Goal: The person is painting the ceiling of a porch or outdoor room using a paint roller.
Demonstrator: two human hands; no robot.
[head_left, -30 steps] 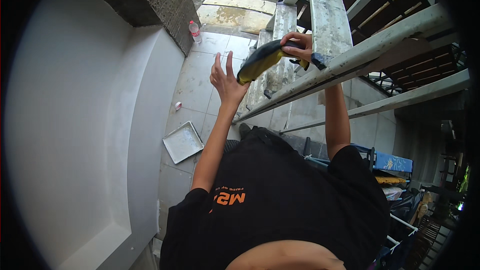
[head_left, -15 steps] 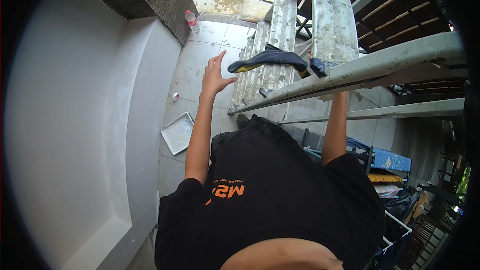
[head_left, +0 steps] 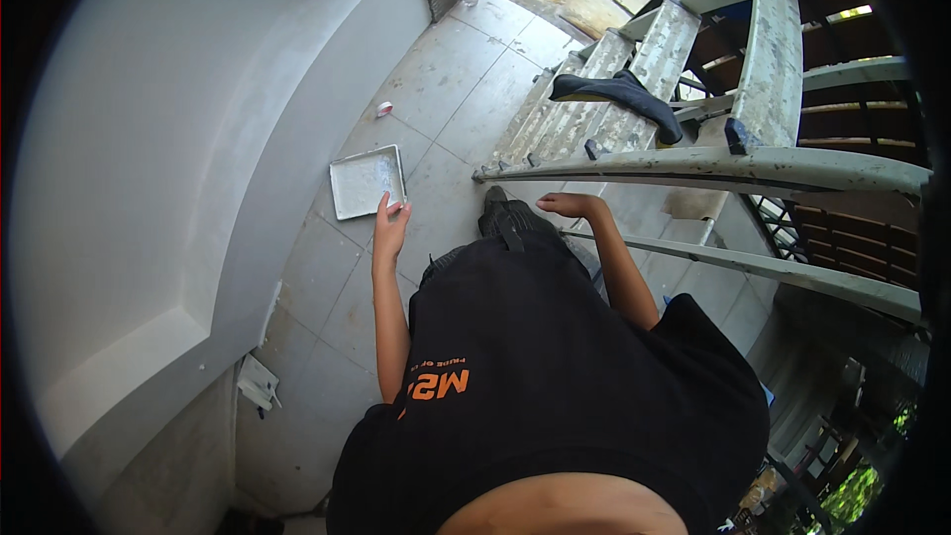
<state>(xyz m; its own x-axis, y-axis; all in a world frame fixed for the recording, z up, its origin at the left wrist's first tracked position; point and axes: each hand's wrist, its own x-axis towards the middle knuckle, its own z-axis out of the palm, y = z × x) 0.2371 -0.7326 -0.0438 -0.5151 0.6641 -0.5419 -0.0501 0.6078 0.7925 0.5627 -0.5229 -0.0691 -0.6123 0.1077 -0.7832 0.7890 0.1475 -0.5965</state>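
A dark, curved item (head_left: 622, 96) lay on the ladder's (head_left: 775, 54) steps near its side rail (head_left: 713, 162), beyond the left hand (head_left: 390, 225), fingers apart, and the right hand (head_left: 575, 205), finger spread unclear.

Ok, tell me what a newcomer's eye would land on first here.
Probably the paint-spattered metal ladder on the right, with a dark, soft-looking item lying across its steps. Next would come the white tray on the tiled floor left of centre, with the open left hand in front of its lower right corner in the view. The orange print on the black shirt, low in the middle, also stands out.
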